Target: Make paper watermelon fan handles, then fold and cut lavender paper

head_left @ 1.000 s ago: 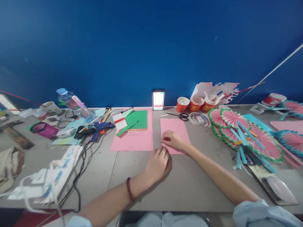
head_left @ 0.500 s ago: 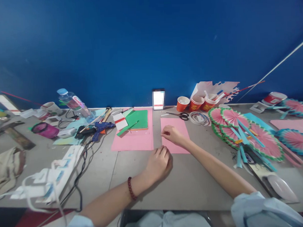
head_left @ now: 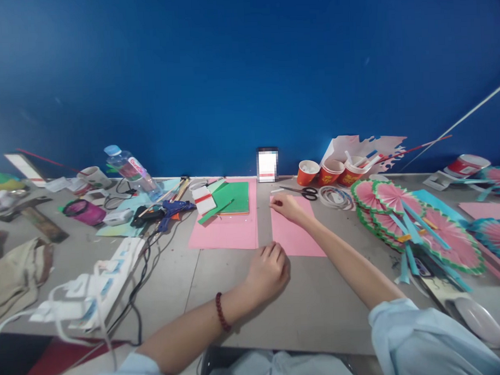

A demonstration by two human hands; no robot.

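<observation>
Moved the right hand [head_left: 287, 206], loosely bunched, unable to tell if pinching, to the far-left corner of the pink sheet [head_left: 293, 238], flat on the worktop [head_left: 311, 297]; kept the left hand [head_left: 267, 270] curled by the near-left one. Apparently working along that edge.

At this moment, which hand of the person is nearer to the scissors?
Right. The right hand is over a pink sheet, just short of the scissors; the left hand is farther away, by that sheet's near left corner.
</observation>
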